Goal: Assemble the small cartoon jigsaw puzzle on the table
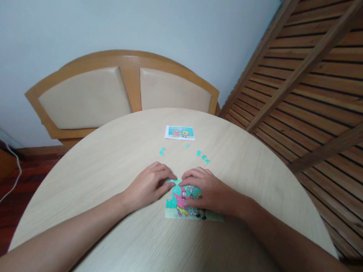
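Note:
A partly joined jigsaw puzzle (173,212) lies flat on the table in front of me, showing a pink starfish and other cartoon figures on turquoise. At its upper left edge, my left hand (150,184) is closed, thumb and fingertips meeting around a small turquoise puzzle piece (173,180). My right hand (207,190) rests over the puzzle's upper right part. Its fingertips touch the top edge near the left fingertips, while the thumb lies lower, apart from the fingers. That hand hides much of the puzzle's right side.
Several loose turquoise pieces (198,153) lie beyond my hands, with others (162,151) to the left. A small reference picture (181,132) sits behind them on the round wooden table (107,160). A padded bench (86,98) stands behind, slatted wood (309,77) at right.

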The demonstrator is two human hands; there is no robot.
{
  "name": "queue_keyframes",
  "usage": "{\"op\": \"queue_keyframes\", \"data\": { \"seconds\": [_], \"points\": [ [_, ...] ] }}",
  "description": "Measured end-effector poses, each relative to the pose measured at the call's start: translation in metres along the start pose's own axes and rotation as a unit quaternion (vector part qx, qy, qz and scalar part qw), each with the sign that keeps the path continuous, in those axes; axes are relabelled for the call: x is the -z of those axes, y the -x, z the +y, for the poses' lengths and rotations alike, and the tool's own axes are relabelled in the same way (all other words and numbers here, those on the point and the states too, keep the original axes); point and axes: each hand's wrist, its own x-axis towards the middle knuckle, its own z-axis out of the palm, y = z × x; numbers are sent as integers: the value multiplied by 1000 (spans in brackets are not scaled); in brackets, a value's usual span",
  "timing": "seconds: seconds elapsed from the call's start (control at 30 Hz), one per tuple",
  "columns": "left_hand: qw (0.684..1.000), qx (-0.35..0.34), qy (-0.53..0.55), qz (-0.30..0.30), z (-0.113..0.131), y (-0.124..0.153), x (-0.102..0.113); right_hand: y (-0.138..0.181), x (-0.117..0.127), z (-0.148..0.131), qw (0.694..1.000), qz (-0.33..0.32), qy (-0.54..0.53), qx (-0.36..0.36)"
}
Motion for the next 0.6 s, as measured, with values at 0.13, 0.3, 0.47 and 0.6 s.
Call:
{"op": "queue_keyframes", "data": {
  "seconds": [0.13, 0.3, 0.47, 0.6],
  "points": [
    [999, 17, -18, 20, -2, 1, -3, 0, 0, -1, 1000, -2, -6, 1],
    [999, 14, -15, 28, -1, 1, -4, 1, 2, -3, 1000, -9, 2, 2],
    [996, 23, -41, 81, -15, -1, -1, 1, 1, 0, 999, -16, 30, 17],
    [991, 29, -99, 85, -37, -3, 2, 2, 0, 4, 999, -9, 31, 31]
  ]
}}
